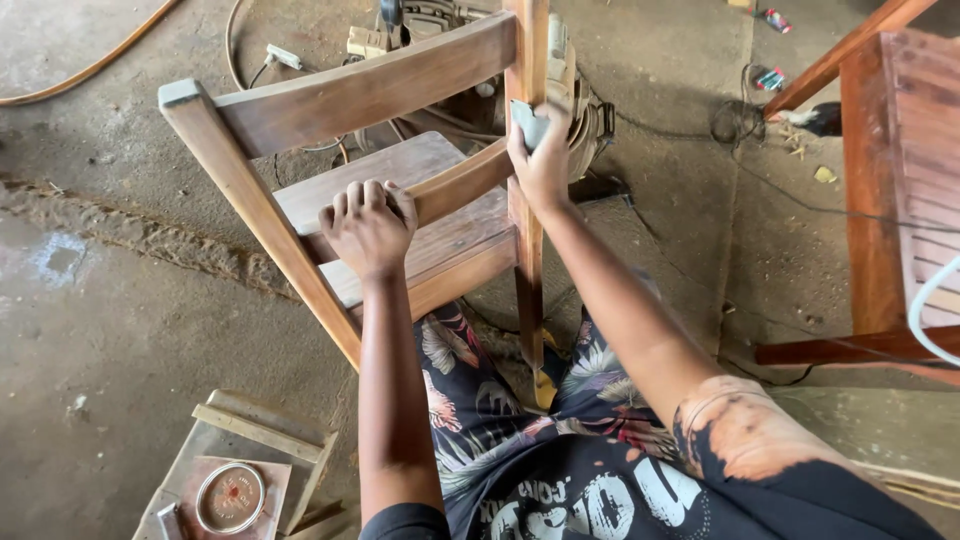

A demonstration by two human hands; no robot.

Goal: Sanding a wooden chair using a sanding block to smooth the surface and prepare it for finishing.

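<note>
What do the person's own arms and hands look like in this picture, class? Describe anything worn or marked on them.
Both forearms are bare, with no gloves, watch or rings visible on the left hand or the right hand. Black sleeves end around the elbows. The right sleeve carries a large faded, bleached-looking patch with speckled edges. The fingers are uncovered.

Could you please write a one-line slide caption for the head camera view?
Left hand grips a wooden chair's lower back rail while the right hand presses a small grey sanding piece against its upright.
</note>
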